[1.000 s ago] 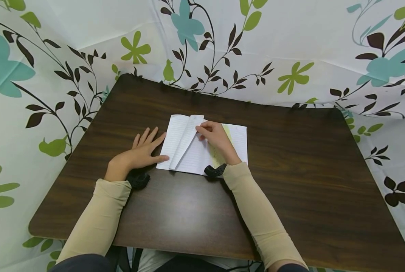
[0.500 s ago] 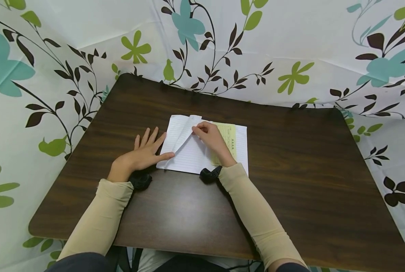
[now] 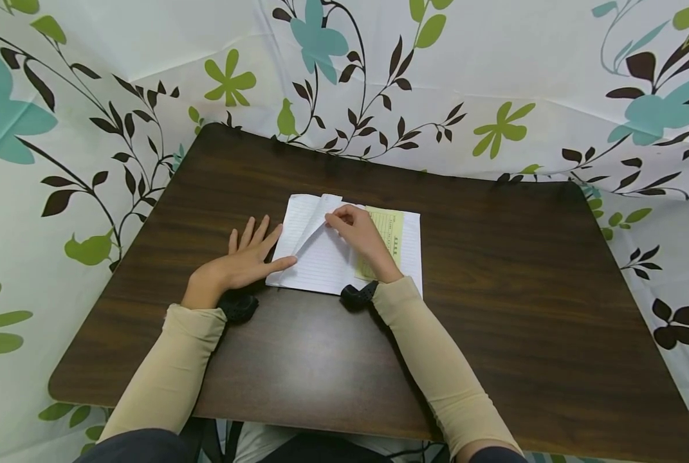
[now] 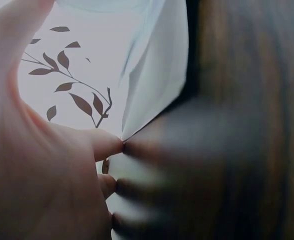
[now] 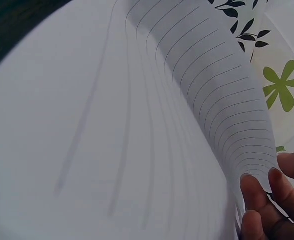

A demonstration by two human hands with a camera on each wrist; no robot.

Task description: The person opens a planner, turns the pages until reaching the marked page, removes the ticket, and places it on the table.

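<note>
Looking past the sleeves (image 3: 167,366), we found the left hand (image 3: 240,265) with fingers spread wide, its thumb resting on the left part of the notebook (image 3: 329,275). The right hand (image 3: 360,233) was pinching a lifted page (image 3: 315,222) between thumb and fingertips. We judged this page very light, thin and soft, with little stiffness; it would bend easily, and a hard pull could crease or tear it. For us, the best hold was at the free edge, gently, while the other hand kept the left side flat.

The notebook lay open on the table (image 3: 495,289), between the hands. Its paper was white with fine ruled lines, and the lifted page curved over in a soft roll. On its right part we saw a yellow slip (image 3: 387,228) with printing too small to read. Behind the table hung a white cloth (image 3: 552,51) with leaves and flowers.
</note>
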